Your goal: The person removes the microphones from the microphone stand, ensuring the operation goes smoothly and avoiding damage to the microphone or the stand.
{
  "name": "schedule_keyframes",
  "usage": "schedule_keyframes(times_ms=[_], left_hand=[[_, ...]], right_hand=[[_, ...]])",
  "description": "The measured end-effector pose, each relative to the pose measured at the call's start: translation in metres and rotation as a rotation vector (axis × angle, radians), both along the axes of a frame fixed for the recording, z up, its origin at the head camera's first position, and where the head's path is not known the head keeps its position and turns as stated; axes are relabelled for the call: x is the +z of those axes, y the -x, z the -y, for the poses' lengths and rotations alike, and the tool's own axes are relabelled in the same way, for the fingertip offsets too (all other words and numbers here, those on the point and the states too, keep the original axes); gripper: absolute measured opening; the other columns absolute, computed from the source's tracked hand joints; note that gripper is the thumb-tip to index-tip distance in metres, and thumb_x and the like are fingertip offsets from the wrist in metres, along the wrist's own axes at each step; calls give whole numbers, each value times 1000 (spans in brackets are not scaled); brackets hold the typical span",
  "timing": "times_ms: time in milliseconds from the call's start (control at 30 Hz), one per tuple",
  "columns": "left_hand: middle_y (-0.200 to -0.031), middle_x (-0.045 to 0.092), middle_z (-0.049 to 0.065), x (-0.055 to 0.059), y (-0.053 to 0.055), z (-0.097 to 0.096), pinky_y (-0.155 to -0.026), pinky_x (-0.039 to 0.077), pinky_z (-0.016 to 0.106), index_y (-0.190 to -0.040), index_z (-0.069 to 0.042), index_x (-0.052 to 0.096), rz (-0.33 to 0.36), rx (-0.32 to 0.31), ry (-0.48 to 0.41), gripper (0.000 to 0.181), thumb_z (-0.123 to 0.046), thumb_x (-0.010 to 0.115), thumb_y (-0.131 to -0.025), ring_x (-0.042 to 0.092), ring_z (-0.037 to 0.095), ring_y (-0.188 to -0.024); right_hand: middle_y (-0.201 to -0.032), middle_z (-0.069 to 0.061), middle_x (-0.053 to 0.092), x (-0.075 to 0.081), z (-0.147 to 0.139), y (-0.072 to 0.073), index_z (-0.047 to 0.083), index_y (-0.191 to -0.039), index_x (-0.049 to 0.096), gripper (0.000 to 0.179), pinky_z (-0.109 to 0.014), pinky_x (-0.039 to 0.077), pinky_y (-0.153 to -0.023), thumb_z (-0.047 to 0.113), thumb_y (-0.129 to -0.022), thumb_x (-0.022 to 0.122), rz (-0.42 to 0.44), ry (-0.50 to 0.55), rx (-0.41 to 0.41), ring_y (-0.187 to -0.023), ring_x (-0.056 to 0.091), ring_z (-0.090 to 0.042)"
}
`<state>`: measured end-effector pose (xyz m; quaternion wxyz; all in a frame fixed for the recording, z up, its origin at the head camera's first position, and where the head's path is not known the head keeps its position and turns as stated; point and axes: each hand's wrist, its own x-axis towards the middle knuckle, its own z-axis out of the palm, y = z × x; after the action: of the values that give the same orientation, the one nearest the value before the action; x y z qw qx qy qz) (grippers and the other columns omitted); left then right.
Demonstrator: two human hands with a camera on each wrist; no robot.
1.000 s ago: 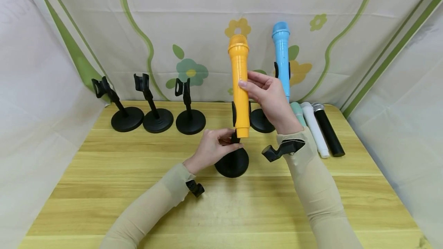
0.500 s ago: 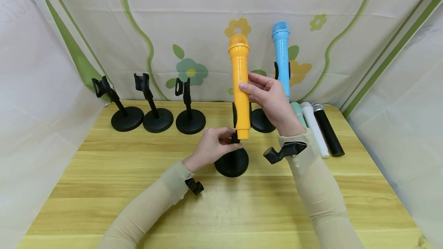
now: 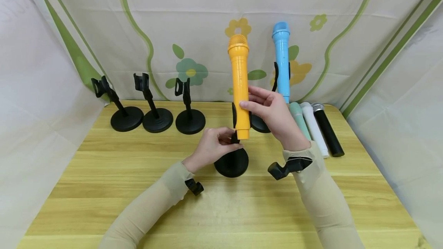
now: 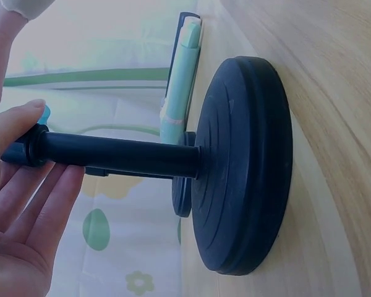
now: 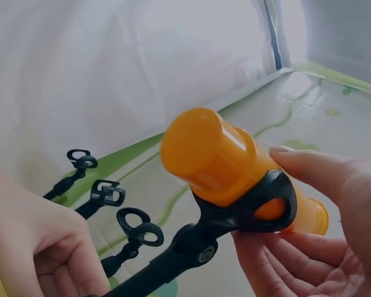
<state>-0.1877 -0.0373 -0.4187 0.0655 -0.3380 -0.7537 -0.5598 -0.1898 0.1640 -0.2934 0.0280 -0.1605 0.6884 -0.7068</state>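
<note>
Thin beige sleeves cover both arms, the left sleeve and right sleeve close-fitting and softly creased. The left cuff and right cuff look slightly greyer. Each wrist carries black hardware: a small left mount and a right mount with a rounded end.

Front mic stand pt hid, forearms cropped

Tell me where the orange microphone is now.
In the head view, the orange microphone sits just right of centre, clipped into a black stand and held by the right hand.
</note>
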Motion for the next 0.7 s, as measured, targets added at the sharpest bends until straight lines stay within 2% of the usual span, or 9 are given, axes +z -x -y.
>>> schedule_keyframes(times_ms=[200, 500, 700], left_hand=[[-98, 76, -1, 1, -1, -1, -67, 61, 27, -107, -10, 77, 19, 14, 7, 25, -14, 86, -84, 72, 8, -76], [-97, 76, 11, 2, -2, -5, -66, 62, 33, -106, 0, 75, 16, 32, 6, 28, 0, 86, -80, 74, 21, -76], [-98, 76, 2, 1, 0, -3, -67, 61, 27, -107, -8, 77, 13, 19, 7, 26, -10, 86, -83, 73, 12, -77]], right_hand=[[-128, -17, 66, 0, 1, -6, 4, -147, 54, 58, -35, 55, -96, 7, -93, 75, 8, 10, -14, -112, 66, -27], [-125, -15, 68, 2, 1, -7, 6, -144, 58, 58, -34, 55, -94, 9, -90, 80, -3, 4, -51, -111, 68, -27], [-122, -15, 70, 6, 0, -5, 5, -142, 60, 58, -35, 56, -94, 9, -89, 81, -25, -13, -44, -109, 69, -27]])
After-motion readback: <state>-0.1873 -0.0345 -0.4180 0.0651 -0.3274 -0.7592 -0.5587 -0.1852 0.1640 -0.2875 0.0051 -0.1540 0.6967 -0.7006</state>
